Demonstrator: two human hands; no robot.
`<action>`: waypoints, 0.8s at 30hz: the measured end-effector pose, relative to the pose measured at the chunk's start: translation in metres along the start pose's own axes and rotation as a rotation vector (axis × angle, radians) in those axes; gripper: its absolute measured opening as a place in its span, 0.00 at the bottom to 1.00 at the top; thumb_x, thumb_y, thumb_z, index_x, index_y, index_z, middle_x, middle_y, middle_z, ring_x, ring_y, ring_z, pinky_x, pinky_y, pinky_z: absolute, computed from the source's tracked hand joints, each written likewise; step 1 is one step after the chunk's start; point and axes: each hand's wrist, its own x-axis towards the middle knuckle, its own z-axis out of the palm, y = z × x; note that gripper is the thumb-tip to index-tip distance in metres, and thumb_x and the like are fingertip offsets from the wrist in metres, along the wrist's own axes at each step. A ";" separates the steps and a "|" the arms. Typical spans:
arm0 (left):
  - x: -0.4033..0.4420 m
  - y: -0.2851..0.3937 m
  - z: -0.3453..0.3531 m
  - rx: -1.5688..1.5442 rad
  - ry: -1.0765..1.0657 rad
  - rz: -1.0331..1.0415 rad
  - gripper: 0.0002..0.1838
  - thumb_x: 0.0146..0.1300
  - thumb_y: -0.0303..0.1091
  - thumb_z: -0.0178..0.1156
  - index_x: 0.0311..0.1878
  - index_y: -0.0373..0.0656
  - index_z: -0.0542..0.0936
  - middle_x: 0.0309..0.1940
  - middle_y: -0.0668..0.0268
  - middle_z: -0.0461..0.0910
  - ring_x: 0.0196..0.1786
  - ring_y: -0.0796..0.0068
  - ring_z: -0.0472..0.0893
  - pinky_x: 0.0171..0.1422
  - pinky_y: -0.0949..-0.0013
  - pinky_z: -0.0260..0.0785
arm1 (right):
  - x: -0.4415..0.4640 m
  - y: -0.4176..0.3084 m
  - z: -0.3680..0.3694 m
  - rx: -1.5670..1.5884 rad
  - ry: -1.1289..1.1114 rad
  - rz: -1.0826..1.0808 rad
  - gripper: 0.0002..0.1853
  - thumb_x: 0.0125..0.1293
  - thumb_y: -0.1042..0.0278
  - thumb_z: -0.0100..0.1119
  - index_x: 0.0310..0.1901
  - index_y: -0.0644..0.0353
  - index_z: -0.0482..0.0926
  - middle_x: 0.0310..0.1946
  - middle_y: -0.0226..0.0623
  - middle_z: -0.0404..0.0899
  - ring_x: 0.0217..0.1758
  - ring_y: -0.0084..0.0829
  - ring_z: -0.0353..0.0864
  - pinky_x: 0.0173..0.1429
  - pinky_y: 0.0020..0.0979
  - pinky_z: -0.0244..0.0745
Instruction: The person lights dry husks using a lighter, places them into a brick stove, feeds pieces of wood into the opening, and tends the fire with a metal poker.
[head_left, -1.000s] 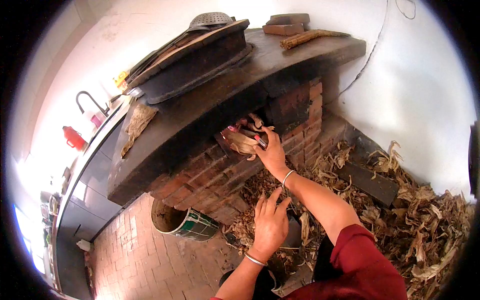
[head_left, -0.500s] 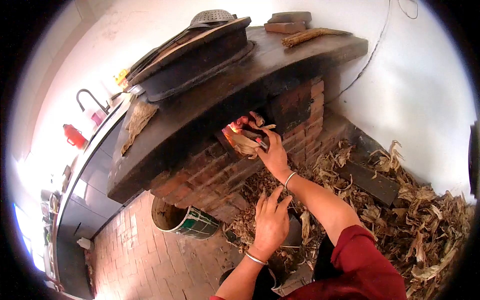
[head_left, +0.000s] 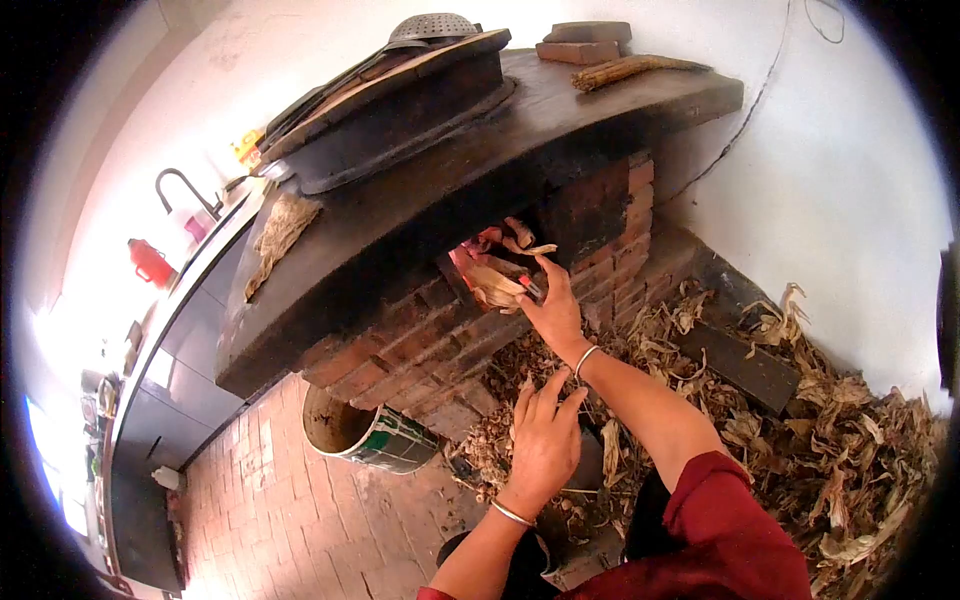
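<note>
My right hand [head_left: 556, 312] reaches up to the mouth of a brick stove [head_left: 395, 335]. Its fingers are closed around a small red-and-silver lighter [head_left: 530, 287]. Just left of the fingertips, pale dry corn husks [head_left: 496, 287] stick out of the fire opening, and a pinkish-red glow [head_left: 463, 260] shows behind them. More husk [head_left: 522, 235] curls at the top of the opening. Lower down, my left hand [head_left: 546, 440] hangs with fingers stretched and apart, holding nothing, near my right wrist. The inside of the firebox is mostly hidden.
A dark stove ledge [head_left: 600, 110] overhangs the opening, carrying a lidded pot [head_left: 400, 130], a strainer [head_left: 435, 27] and a short broom [head_left: 635, 70]. A bucket [head_left: 370, 432] stands on the tiled floor. Dry husks [head_left: 840, 470] pile up at right around a dark board [head_left: 740, 365].
The view has shifted slightly, so the stove sits a little farther right. The bright orange flame at the opening now looks dimmer and pinker. Both hands keep nearly the same pose.
</note>
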 end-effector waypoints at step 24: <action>0.002 -0.019 -0.006 -0.485 0.177 -0.449 0.15 0.63 0.28 0.54 0.53 0.36 0.74 0.53 0.57 0.72 0.55 0.65 0.74 0.58 0.64 0.67 | -0.029 -0.043 -0.039 0.188 0.044 -0.274 0.14 0.71 0.62 0.44 0.52 0.61 0.69 0.38 0.44 0.72 0.37 0.40 0.76 0.41 0.34 0.71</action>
